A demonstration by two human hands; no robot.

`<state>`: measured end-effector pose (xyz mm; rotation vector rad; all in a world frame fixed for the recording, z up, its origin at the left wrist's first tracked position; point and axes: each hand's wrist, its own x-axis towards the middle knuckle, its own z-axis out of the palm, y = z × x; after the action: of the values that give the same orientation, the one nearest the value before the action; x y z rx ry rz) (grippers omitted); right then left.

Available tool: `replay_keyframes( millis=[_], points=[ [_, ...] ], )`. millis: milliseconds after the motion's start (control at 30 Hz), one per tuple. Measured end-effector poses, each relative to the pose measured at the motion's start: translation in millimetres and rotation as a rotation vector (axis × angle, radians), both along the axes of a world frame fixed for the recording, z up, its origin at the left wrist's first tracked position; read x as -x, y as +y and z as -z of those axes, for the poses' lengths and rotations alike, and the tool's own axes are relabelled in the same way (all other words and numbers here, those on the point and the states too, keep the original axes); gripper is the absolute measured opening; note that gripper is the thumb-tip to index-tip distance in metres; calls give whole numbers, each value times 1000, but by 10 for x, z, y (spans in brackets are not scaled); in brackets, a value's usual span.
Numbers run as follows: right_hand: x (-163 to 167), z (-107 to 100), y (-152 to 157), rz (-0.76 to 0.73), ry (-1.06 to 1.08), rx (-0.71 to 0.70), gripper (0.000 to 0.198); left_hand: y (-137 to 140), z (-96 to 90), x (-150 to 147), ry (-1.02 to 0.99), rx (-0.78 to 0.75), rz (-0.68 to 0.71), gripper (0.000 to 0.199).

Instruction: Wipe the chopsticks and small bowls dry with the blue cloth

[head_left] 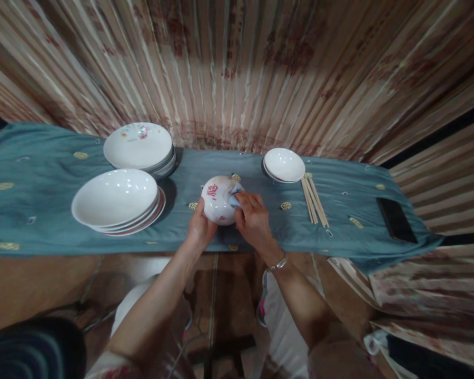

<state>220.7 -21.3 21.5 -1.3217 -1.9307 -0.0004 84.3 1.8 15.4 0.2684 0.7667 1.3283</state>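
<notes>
A small white bowl point(217, 208) with red markings is held up over the table's front part, its outer side turned toward me. My left hand point(201, 226) grips the bowl's left edge, fingers partly hidden behind it. Bunched in my right hand point(255, 218) is a light blue cloth point(234, 199), pressed against the bowl's right side. My right fingers are closed around the cloth.
On the blue-green cloth-covered table point(197, 163), stacked large plates point(138, 150) and stacked deep dishes point(114, 200) stand at left. Small stacked bowls point(284, 164), several chopsticks point(315, 202) and a black phone point(396, 220) lie at right. A pleated curtain point(229, 73) hangs behind.
</notes>
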Motion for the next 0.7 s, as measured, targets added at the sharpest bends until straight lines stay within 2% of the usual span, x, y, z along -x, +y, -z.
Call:
replay_keyframes(
  millis=[167,367,533,700],
  points=[
    [-38,-75,-53,-29,73,70,33,7,-4,22,32,-9,3,39],
    [-109,-84,-89,14,259,133,33,-62,-56,-3,92,-126,35,39],
    [-148,-138,-117,56,452,265,29,-145,-75,-35,225,-147,46,47],
    [-138,-181,-110,53,698,439,23,-156,-97,-18,486,-238,-14,34]
  ],
)
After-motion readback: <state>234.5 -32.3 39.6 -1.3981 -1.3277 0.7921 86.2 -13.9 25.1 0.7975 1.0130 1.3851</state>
